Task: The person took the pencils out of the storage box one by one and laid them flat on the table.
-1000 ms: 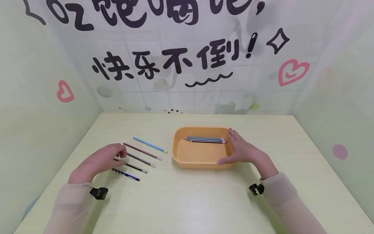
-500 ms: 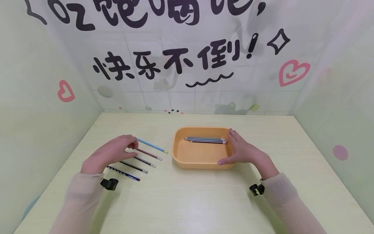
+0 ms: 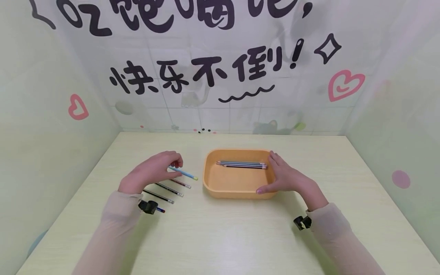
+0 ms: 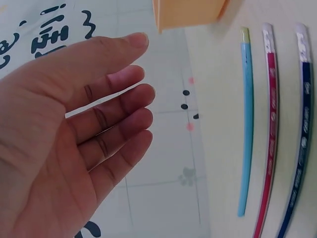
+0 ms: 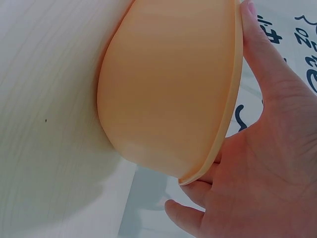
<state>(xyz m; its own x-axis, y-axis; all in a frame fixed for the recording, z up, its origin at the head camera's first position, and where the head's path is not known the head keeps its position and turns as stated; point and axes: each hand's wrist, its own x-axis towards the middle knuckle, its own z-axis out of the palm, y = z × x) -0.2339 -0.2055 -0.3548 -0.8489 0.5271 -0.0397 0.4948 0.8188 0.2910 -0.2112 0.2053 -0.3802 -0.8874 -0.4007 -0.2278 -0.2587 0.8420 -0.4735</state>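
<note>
My left hand [image 3: 156, 169] hovers over the pencils on the left, fingers loosely bent, nothing in its grasp. Closest to its fingertips is a light blue pencil [image 3: 190, 175] with a yellow end; the left wrist view shows it apart from the hand. Beside it lie a red pencil [image 3: 182, 184] and two dark pencils, one [image 3: 172, 190] nearer the red one. A blue pencil [image 3: 160, 209] is mostly hidden under the left wrist. My right hand [image 3: 287, 176] holds the right end of an orange plastic box [image 3: 223, 192], thumb and fingers on its rim. Pencils [image 3: 240, 164] lie inside along its far wall.
The pale wooden table [image 3: 220, 236] is bounded by a back wall [image 3: 206, 114] with lettering and by side walls left and right. Black wrist cameras [image 3: 148, 207] sit on both sleeves.
My left hand has moved right and farther back across the row of pencils, from the dark ones to the light blue one. The right hand and box have stayed put.
</note>
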